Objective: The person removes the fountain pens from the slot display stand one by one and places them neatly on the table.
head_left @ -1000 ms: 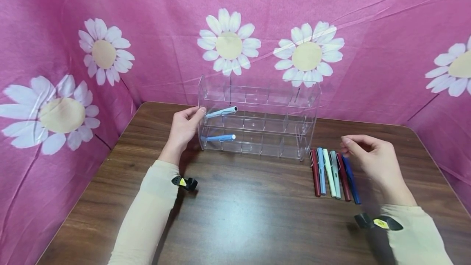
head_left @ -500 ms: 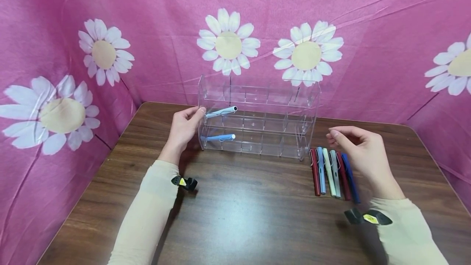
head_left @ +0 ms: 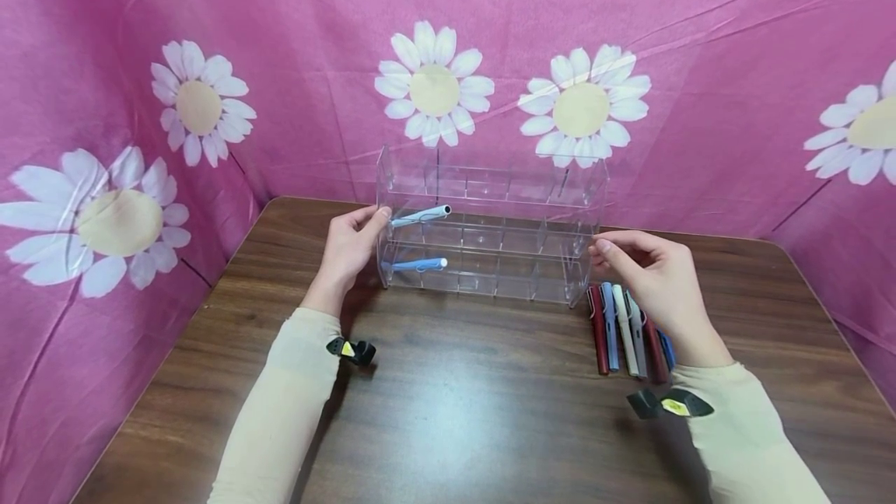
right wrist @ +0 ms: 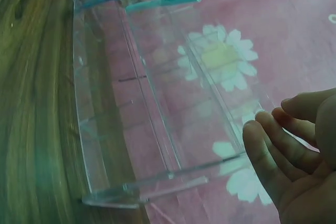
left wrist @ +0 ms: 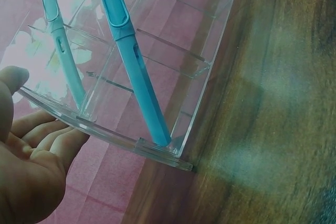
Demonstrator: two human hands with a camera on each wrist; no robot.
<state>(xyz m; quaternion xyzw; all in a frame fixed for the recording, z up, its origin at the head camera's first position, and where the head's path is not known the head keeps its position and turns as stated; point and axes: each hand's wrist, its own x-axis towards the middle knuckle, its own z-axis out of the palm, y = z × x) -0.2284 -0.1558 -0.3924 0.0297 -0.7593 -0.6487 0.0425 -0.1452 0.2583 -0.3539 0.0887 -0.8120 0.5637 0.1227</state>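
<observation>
My left hand (head_left: 350, 249) grips the left side panel of a clear plastic rack (head_left: 479, 284), thumb on one face and fingers on the other. Two capped pens lie at the rack's left end: a pale blue pen (head_left: 422, 215) on the middle tier and a blue pen (head_left: 418, 264) on the bottom tier. The right hand (head_left: 654, 271) is at the rack's right side panel, its fingers loosely curved around nothing, fingertips close to the panel edge in the right wrist view. Below that hand lies a row of pens, among them a dark red pen (head_left: 599, 329) and a light blue pen (head_left: 611, 327).
The rack stands on a brown wooden table (head_left: 448, 411), towards its back edge. Behind and at the sides hangs a pink cloth (head_left: 315, 37) printed with white daisies. The right forearm partly covers a dark blue pen (head_left: 666, 350) at the row's right end.
My right hand has moved left, from above the right end of the pen row to the rack's right side. The left hand, the rack and the pens stay in place.
</observation>
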